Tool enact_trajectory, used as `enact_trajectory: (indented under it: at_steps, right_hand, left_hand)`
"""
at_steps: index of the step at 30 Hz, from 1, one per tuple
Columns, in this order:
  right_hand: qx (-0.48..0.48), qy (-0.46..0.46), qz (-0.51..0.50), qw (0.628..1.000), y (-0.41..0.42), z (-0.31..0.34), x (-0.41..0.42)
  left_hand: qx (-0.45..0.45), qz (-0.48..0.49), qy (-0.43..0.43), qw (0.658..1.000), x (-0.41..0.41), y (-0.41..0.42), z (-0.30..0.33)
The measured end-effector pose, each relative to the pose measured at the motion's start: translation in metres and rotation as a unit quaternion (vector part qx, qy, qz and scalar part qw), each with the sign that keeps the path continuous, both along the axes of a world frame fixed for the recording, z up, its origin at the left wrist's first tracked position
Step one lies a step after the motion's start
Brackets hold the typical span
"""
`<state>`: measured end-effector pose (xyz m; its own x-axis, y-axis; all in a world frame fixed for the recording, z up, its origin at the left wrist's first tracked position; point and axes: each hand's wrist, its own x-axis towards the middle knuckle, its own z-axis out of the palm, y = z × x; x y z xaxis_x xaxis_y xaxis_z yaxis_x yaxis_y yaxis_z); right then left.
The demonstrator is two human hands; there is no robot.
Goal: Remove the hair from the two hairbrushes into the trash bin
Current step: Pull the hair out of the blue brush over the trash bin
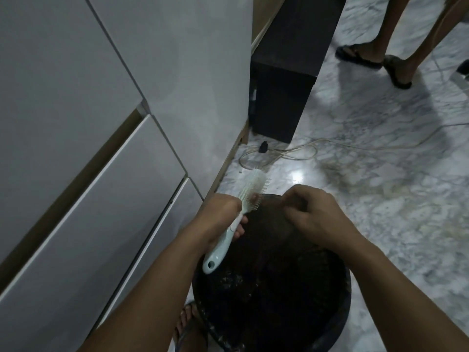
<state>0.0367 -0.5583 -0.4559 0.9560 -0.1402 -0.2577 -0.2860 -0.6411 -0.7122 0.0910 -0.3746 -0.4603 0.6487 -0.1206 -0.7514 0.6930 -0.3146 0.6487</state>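
A pale mint hairbrush (250, 190) with white bristles and a reddish tuft of hair near its base is held by its handle in my left hand (219, 217), head pointing away from me. It hangs over the far rim of a round black trash bin (337, 323). My right hand (312, 212) is just right of the brush head, above the bin, with thumb and fingers pinched together; whether hair is between them is too dim to tell. Only this one brush is in view.
White cabinet doors and drawers (88, 174) fill the left side. A dark box (281, 97) stands on the marble floor behind, with pale cables (291, 152) trailing from it. Another person's sandalled feet (375, 59) stand at the top right. My own foot (187, 323) is beside the bin.
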Motion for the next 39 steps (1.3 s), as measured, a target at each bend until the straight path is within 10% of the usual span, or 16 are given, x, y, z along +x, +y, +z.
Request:
enact_trajectory:
  at_steps: [39]
  right_hand:
    - [-0.022,-0.058,-0.031,0.998,0.023,-0.007,0.001]
  left_hand:
    - [-0.007,-0.066,-0.079,0.995,-0.009,-0.008,-0.009]
